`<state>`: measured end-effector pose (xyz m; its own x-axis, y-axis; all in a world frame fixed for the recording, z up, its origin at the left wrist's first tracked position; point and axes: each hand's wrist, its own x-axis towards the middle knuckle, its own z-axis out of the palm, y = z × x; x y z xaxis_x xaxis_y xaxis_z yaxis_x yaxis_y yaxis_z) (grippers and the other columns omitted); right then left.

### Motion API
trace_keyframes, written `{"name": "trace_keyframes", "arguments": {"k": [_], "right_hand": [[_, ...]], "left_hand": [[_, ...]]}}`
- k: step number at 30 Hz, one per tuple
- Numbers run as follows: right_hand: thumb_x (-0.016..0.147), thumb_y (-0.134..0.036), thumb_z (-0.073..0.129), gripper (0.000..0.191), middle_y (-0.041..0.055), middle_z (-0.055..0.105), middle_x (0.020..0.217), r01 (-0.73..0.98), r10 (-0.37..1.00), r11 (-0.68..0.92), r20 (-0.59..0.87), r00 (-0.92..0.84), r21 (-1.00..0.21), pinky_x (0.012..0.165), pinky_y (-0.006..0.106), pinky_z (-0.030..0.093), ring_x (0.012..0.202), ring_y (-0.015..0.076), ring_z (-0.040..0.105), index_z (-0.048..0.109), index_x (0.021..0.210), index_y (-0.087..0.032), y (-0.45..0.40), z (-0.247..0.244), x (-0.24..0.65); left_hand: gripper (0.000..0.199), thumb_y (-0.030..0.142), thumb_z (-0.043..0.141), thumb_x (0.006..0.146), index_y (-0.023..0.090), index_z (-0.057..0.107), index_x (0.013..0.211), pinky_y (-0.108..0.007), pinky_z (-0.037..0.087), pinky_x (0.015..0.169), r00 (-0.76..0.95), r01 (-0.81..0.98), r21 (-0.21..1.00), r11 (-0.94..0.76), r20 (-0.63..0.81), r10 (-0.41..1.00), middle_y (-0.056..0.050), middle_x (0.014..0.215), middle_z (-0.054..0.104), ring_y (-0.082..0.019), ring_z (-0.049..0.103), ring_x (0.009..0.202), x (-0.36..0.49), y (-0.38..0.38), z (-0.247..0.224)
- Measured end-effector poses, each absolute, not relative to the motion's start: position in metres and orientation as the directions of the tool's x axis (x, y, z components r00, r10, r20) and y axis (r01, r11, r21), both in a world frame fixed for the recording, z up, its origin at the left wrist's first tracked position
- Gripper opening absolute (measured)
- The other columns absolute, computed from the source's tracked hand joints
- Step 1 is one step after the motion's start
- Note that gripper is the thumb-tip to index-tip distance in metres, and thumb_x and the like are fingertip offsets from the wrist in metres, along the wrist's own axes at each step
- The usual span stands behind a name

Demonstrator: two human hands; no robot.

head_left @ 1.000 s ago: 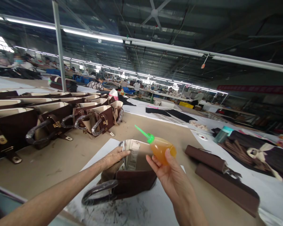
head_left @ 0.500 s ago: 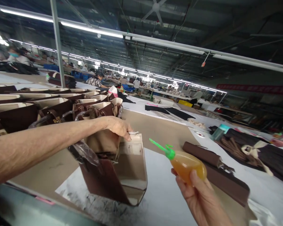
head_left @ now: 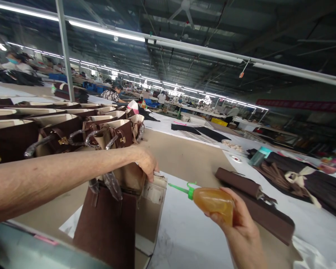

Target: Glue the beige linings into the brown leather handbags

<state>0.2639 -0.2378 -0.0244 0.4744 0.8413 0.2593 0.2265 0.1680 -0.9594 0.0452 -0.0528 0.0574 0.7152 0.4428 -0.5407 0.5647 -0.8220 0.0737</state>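
Observation:
A brown bag (head_left: 109, 228) with a beige lining stands open at the table's near edge, its handles wrapped in clear plastic. My left hand (head_left: 145, 161) reaches across it, fingers closed on the upper edge of its beige side panel (head_left: 154, 190). In my right hand (head_left: 239, 220) is a squeeze bottle (head_left: 214, 203) of amber liquid, held nearly level. Its green nozzle points left, and the tip is close to the panel's top edge without visibly touching it.
Rows of similar brown bags (head_left: 58, 129) fill the left. Rolled brown pieces (head_left: 257, 201) lie right of the bottle, with a teal-lidded container (head_left: 260, 155) and dark material (head_left: 305, 183) beyond. A metal post (head_left: 65, 52) rises at the left; people work in the background.
The brown bag has turned and shifted down and left, showing more of its brown face. My left hand moved slightly lower. The bottle has tilted more level and moved left, its nozzle nearer the panel.

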Motion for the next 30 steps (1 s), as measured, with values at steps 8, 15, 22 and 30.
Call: {"name": "trace_keyframes", "arguments": {"k": [8,15,22,30], "right_hand": [[0.062,-0.030,0.076,0.052,0.0004,0.063,0.105,0.390,0.819,0.268,0.422,0.390,-0.881,0.074,0.017,0.051,0.087,0.0163,0.063,0.055,0.109,-0.028,-0.225,-0.025,0.264],[0.062,-0.025,0.075,0.040,0.0012,0.067,0.092,0.472,0.736,0.405,0.586,0.340,-0.783,0.063,0.018,0.054,0.073,0.0162,0.066,0.061,0.100,-0.026,-0.225,-0.019,0.259],[0.067,-0.020,0.071,0.036,0.0009,0.067,0.101,0.498,0.756,0.428,0.601,0.261,-0.754,0.077,0.016,0.050,0.086,0.0148,0.065,0.063,0.101,-0.029,-0.233,-0.028,0.267],[0.060,-0.022,0.076,0.038,0.0013,0.068,0.092,0.390,0.752,0.400,0.540,0.377,-0.830,0.060,0.018,0.055,0.073,0.0171,0.067,0.064,0.096,-0.027,-0.228,-0.015,0.254]], "left_hand": [[0.033,0.034,0.058,0.073,0.025,0.068,0.103,-0.023,0.042,0.065,0.720,0.580,0.116,-0.806,-0.536,0.441,-0.002,0.101,0.069,-0.019,0.061,0.083,0.044,-0.052,0.054],[0.031,0.034,0.060,0.072,0.024,0.069,0.100,-0.023,0.042,0.061,0.712,0.599,0.112,-0.793,-0.528,0.463,-0.003,0.099,0.070,-0.018,0.060,0.081,0.045,-0.057,0.059],[0.028,0.035,0.059,0.073,0.025,0.069,0.098,-0.022,0.040,0.060,0.710,0.593,0.105,-0.798,-0.536,0.457,-0.002,0.100,0.069,-0.017,0.060,0.081,0.046,-0.053,0.055],[0.031,0.036,0.057,0.073,0.024,0.069,0.099,-0.023,0.040,0.059,0.718,0.591,0.119,-0.798,-0.529,0.452,-0.003,0.099,0.070,-0.018,0.060,0.079,0.046,-0.054,0.053]]}}
